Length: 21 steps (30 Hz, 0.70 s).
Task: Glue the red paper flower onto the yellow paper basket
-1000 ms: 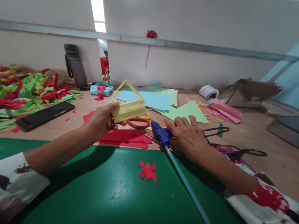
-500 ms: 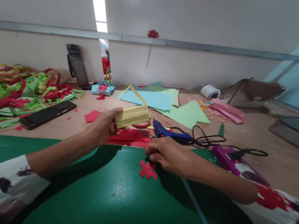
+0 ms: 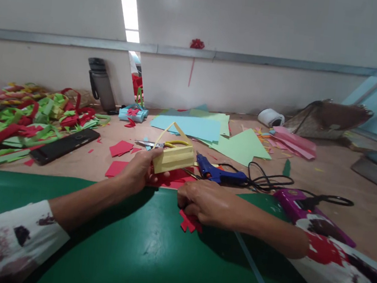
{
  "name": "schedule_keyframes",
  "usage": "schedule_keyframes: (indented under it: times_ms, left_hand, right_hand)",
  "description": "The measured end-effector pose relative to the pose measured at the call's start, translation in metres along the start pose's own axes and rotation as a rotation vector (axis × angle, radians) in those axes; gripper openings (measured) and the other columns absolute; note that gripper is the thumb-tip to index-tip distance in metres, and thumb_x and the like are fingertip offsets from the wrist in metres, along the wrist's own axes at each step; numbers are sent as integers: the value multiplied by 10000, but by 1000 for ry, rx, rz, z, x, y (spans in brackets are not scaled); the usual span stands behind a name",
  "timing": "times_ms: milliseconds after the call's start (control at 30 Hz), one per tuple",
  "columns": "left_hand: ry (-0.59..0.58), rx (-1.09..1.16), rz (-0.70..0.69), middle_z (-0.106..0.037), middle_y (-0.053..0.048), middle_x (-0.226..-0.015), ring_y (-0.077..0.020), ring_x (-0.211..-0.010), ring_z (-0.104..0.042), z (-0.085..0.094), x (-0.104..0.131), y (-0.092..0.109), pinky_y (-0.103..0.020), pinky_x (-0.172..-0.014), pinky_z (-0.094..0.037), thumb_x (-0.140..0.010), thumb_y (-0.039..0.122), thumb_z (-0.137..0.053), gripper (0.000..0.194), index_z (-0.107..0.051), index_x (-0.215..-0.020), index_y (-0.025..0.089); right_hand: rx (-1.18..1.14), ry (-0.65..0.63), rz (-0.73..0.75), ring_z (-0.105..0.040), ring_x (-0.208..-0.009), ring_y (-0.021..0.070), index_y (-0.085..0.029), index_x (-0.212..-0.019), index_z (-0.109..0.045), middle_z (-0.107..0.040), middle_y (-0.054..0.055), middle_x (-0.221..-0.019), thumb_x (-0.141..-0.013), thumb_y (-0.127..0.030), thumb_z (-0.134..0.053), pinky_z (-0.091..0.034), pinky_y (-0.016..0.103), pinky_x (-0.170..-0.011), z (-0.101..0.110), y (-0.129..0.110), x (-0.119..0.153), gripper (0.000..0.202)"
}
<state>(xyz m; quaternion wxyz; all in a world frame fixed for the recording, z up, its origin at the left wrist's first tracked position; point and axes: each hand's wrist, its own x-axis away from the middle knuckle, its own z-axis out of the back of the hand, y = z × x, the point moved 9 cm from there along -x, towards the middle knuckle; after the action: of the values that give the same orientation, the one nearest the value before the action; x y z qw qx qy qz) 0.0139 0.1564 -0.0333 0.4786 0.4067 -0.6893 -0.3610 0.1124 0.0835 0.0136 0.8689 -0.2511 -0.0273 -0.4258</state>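
Left hand (image 3: 139,172) wrapped around a little yellow paper basket (image 3: 174,156) with a loop handle, held up just above the counter (image 3: 324,175) mid-frame. Right hand (image 3: 203,203) curled down over a red paper flower cutout (image 3: 188,223) on the green mat (image 3: 135,249), fingers pinching its top edge. Blue glue gun (image 3: 217,174) lying just behind, cord trailing right. Black phone (image 3: 64,145) at left beside a pile of paper strips (image 3: 17,117).
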Motion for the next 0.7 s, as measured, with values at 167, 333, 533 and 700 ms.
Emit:
schedule_keyframes:
  times_ms: [167,333,533,700]
  left_hand:
    - [11,-3,5,-659,-90,-765,-149,-448,-616,1,-1,-1,-175,-309,-373,-852,311,-531,291,-571,-1092,151]
    - [-13,-14,-10,-661,-105,-820,-156,-477,-632,0,0,0,-172,-307,-358,-862,306,-514,282,-575,-1091,152]
    - [-43,-23,-32,-663,-118,-858,-148,-476,-628,-3,0,2,-165,-297,-341,-863,309,-508,266,-586,-1062,150]
    - [-40,-26,-36,-655,-124,-876,-143,-458,-620,-4,1,2,-172,-302,-352,-872,293,-494,266,-565,-1078,142]
  right_hand:
    - [-8,22,1,-515,-643,109,-167,-654,-525,-584,-1,-708,-667,-44,-557,-338,202,-560,-1,1,-1,128]
    - [-17,48,17,-523,-651,111,-168,-718,-550,-597,4,-729,-707,-47,-530,-349,203,-570,3,4,3,123]
    - [-47,3,20,-551,-640,112,-164,-785,-622,-641,-1,-729,-722,-45,-532,-343,205,-550,4,10,9,162]
    - [-22,-28,-41,-527,-603,108,-161,-767,-630,-632,-1,-705,-751,-77,-543,-304,216,-518,3,14,12,122]
